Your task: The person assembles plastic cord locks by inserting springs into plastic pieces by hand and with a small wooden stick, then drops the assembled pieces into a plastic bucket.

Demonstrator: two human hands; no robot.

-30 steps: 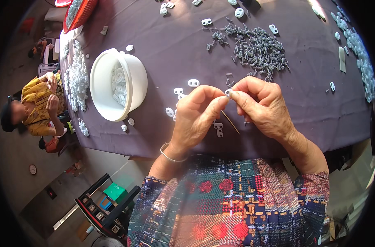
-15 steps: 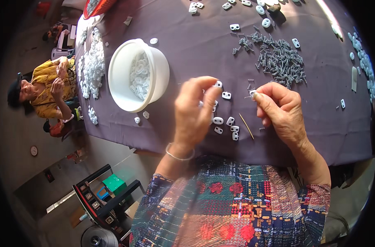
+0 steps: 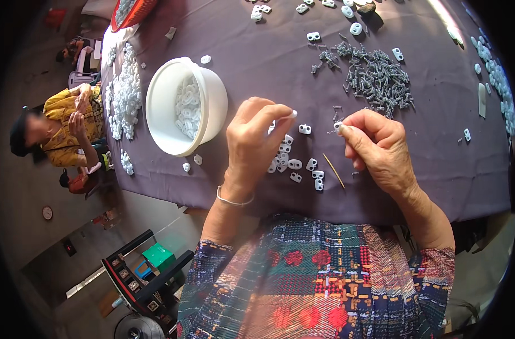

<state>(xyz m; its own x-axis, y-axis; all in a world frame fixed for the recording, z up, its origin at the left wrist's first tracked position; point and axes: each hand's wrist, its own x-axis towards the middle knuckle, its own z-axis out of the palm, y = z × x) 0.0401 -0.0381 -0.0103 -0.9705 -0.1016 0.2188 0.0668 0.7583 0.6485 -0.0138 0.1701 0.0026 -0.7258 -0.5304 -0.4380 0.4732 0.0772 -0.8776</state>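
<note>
My left hand (image 3: 253, 135) hangs over the table with thumb and forefinger pinched on a small white plastic piece (image 3: 294, 113), mostly covered by the fingertips. To its right, my right hand (image 3: 379, 144) grips a white cord-lock piece (image 3: 338, 126) between thumb and forefinger; a thin spring (image 3: 330, 132) shows beside it. Several white two-holed cord-lock pieces (image 3: 295, 164) lie beside and partly behind my left hand. A pointed wooden stick (image 3: 334, 170) rests between the hands. Beyond my right hand spreads a heap of small metal springs (image 3: 379, 79).
A white tub (image 3: 215, 101) of white pieces stands left of my left hand. Further left are a pile of white pieces (image 3: 124, 90) and a red basket (image 3: 141, 12). More white pieces (image 3: 498, 82) line the right edge. Another person (image 3: 71, 121) sits across at the far left.
My left hand's fingers have closed from a looser, blurred pose into a pinch on a small white piece. My right hand keeps its grip. The whole view has shifted slightly.
</note>
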